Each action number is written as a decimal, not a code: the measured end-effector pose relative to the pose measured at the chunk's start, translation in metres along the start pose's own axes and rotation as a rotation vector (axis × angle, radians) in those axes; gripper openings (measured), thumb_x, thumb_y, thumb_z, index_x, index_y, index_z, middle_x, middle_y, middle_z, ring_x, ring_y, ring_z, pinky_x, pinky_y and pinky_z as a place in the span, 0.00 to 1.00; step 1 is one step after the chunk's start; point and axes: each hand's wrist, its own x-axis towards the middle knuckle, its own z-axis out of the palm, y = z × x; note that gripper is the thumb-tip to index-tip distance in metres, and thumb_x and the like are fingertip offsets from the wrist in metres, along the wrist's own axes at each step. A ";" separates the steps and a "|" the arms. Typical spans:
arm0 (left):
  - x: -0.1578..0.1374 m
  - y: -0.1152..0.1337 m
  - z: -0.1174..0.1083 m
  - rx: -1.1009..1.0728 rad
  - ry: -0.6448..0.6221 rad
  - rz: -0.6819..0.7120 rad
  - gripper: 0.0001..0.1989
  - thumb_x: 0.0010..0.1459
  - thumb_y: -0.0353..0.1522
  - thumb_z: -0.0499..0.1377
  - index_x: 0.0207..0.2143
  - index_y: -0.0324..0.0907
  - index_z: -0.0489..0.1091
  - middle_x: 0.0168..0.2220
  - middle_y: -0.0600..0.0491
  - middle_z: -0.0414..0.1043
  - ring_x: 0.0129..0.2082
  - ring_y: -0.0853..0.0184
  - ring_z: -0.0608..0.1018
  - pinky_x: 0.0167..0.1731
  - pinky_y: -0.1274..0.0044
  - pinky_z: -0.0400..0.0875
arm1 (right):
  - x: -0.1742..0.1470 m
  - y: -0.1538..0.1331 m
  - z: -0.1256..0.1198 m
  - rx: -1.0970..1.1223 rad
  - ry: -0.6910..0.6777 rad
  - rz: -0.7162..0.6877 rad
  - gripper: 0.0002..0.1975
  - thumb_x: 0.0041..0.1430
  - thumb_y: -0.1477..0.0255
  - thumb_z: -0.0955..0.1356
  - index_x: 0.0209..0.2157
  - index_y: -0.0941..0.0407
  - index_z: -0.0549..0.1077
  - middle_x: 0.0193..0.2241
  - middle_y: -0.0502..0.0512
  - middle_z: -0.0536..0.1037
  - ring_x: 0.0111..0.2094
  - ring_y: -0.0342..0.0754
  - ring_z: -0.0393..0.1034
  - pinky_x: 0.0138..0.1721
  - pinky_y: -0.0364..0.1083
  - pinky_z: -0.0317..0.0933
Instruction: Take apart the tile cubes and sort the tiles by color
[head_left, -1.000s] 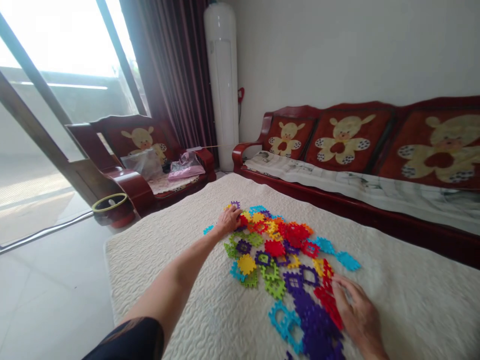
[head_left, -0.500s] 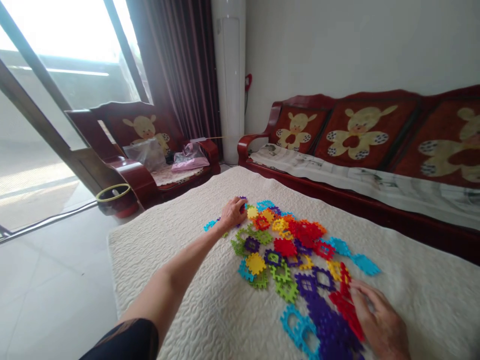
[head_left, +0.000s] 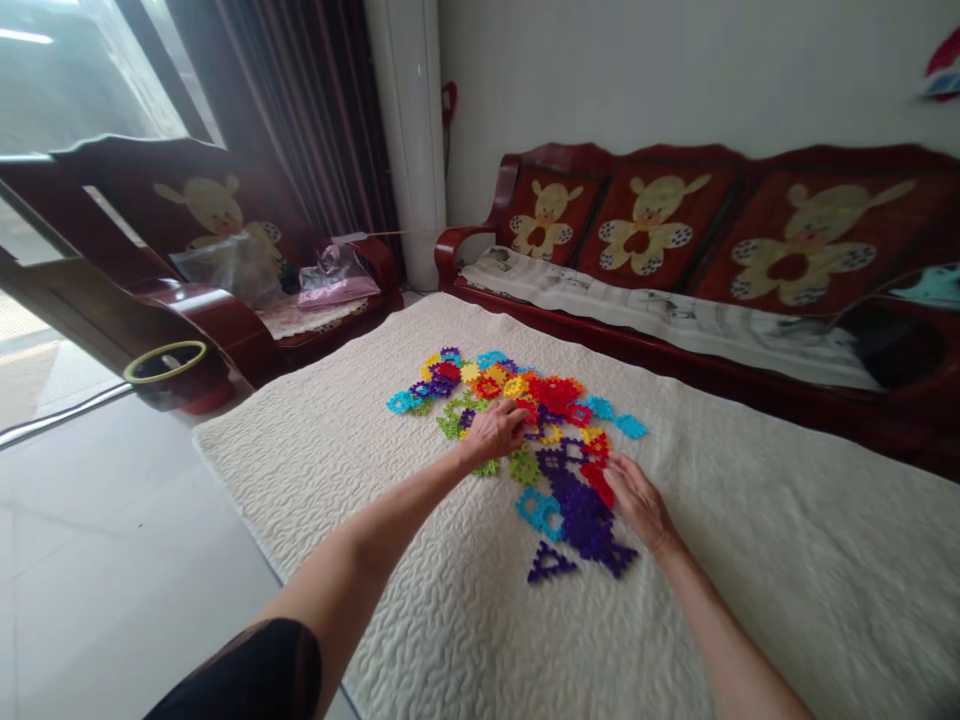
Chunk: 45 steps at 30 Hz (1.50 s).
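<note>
Colourful plastic interlocking building pieces with notched edges lie in a loose pile on a cream quilted cover (head_left: 750, 540). My left hand (head_left: 496, 432) reaches over the middle of the pile, its fingers bent down together; what lies under them is hidden. At the pile's right edge, my right hand (head_left: 637, 498) has its fingers stretched out and thumb apart, beside the red pieces (head_left: 598, 482). Purple pieces (head_left: 586, 515) are heaped just left of it, with light-blue pieces (head_left: 538, 512) alongside. A purple triangular piece (head_left: 551, 563) lies nearest me. Green pieces (head_left: 523, 466) show below my left hand.
A wooden sofa (head_left: 517, 210) with bear-patterned cushions stands behind the covered surface. To the left are a wooden armchair (head_left: 217, 310) holding plastic bags (head_left: 334, 280), and a dark bin (head_left: 169, 375) with a yellow rim on the tiled floor (head_left: 112, 560).
My left hand has moved from the pile's far left end to its middle, nearer my right hand. My right hand stays by the red pieces. The view has turned right and downward.
</note>
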 end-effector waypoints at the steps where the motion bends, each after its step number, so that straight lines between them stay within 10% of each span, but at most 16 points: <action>1: -0.006 0.005 -0.002 -0.014 0.009 0.023 0.19 0.63 0.33 0.52 0.55 0.45 0.69 0.51 0.46 0.70 0.48 0.62 0.73 0.49 0.71 0.70 | -0.016 -0.004 -0.005 0.009 -0.067 -0.009 0.30 0.60 0.52 0.63 0.58 0.55 0.68 0.54 0.63 0.76 0.55 0.55 0.71 0.54 0.54 0.67; 6: -0.064 0.052 0.014 -0.073 -0.023 0.249 0.18 0.62 0.35 0.54 0.54 0.49 0.70 0.52 0.48 0.70 0.48 0.62 0.73 0.46 0.73 0.71 | -0.098 -0.016 -0.015 -0.236 -0.276 -0.139 0.44 0.51 0.52 0.71 0.66 0.54 0.58 0.68 0.66 0.57 0.68 0.64 0.53 0.64 0.64 0.54; 11: -0.088 0.069 0.029 -0.089 -0.015 0.198 0.19 0.62 0.34 0.54 0.55 0.47 0.69 0.51 0.47 0.70 0.46 0.63 0.74 0.47 0.71 0.72 | -0.121 -0.025 0.016 -0.477 -0.197 -0.231 0.48 0.48 0.55 0.74 0.67 0.51 0.55 0.69 0.66 0.53 0.67 0.72 0.50 0.60 0.70 0.52; 25: -0.017 -0.005 0.006 -0.024 0.076 -0.221 0.20 0.62 0.34 0.55 0.56 0.49 0.69 0.53 0.48 0.69 0.50 0.59 0.71 0.46 0.70 0.72 | 0.006 -0.067 0.124 -0.205 -0.017 -0.319 0.34 0.54 0.66 0.68 0.62 0.58 0.60 0.61 0.71 0.64 0.62 0.69 0.57 0.58 0.70 0.56; 30: -0.009 0.009 0.017 -0.049 0.133 -0.168 0.21 0.62 0.34 0.55 0.57 0.50 0.69 0.54 0.48 0.68 0.48 0.59 0.71 0.44 0.71 0.72 | 0.057 -0.061 0.081 -0.121 0.117 -0.421 0.27 0.57 0.69 0.64 0.58 0.59 0.65 0.59 0.68 0.68 0.61 0.58 0.61 0.63 0.58 0.56; 36: -0.015 0.030 0.044 0.002 0.116 0.051 0.19 0.61 0.33 0.56 0.55 0.49 0.70 0.53 0.48 0.69 0.45 0.60 0.71 0.45 0.70 0.73 | 0.098 0.008 0.011 -0.469 0.269 0.190 0.28 0.58 0.60 0.64 0.55 0.61 0.68 0.57 0.71 0.69 0.58 0.65 0.61 0.57 0.64 0.54; 45: 0.007 0.003 0.050 0.053 0.193 -0.004 0.19 0.63 0.33 0.54 0.56 0.49 0.69 0.55 0.48 0.68 0.48 0.59 0.70 0.46 0.69 0.72 | 0.132 -0.020 0.068 -0.092 0.044 0.104 0.27 0.61 0.57 0.61 0.53 0.59 0.72 0.52 0.66 0.75 0.55 0.58 0.67 0.57 0.55 0.60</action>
